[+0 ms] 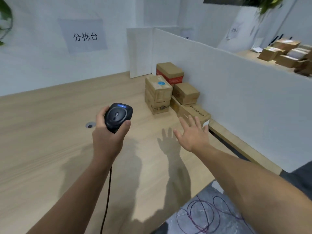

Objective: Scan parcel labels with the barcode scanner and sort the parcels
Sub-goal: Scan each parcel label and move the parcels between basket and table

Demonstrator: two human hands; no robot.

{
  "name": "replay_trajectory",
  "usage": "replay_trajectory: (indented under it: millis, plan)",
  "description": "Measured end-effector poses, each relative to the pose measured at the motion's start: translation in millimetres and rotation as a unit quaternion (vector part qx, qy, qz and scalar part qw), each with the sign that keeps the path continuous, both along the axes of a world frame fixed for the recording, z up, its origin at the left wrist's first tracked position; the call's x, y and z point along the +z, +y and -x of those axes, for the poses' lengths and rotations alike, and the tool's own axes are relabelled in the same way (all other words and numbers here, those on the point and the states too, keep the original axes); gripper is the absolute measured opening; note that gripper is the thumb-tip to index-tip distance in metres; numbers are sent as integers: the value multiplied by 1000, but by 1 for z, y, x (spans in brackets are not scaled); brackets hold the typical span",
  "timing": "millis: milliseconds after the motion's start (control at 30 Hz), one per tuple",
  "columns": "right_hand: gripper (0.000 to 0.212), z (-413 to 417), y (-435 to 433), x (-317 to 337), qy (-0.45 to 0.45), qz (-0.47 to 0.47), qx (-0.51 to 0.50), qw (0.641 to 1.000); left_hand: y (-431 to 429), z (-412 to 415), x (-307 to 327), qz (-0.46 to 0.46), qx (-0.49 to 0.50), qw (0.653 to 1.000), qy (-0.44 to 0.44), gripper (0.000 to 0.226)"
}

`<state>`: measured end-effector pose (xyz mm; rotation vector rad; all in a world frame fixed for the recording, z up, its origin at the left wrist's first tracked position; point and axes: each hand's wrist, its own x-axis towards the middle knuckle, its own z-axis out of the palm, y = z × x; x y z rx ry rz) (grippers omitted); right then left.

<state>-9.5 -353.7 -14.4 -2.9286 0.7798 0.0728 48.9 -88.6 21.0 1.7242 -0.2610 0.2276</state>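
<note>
Scanner in my left, right free

My left hand (106,134) is wrapped round the barcode scanner (118,115). My right hand (192,134) is spread wide and empty, near the closest parcel (195,113) by the partition (236,85). Small cardboard box, probably light and stiff, so I'd grab it across the top edges.

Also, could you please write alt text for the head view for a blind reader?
The left hand grips a black corded barcode scanner above a wooden table, while the open right hand extends toward stacked brown cardboard parcels beside a white partition.
</note>
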Motion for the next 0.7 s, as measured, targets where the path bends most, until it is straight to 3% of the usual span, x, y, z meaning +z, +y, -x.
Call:
replay_trajectory:
  millis: [333, 700]
  plan:
    - [63, -69, -137, -30, -19, -38, -5, 999, -134, -42, -17, -66, -22, 998, 4, 71]
    - [69, -141, -249, -83, 67, -73, 54, 994, -230, -41, -55, -43, 101, 989, 99, 73]
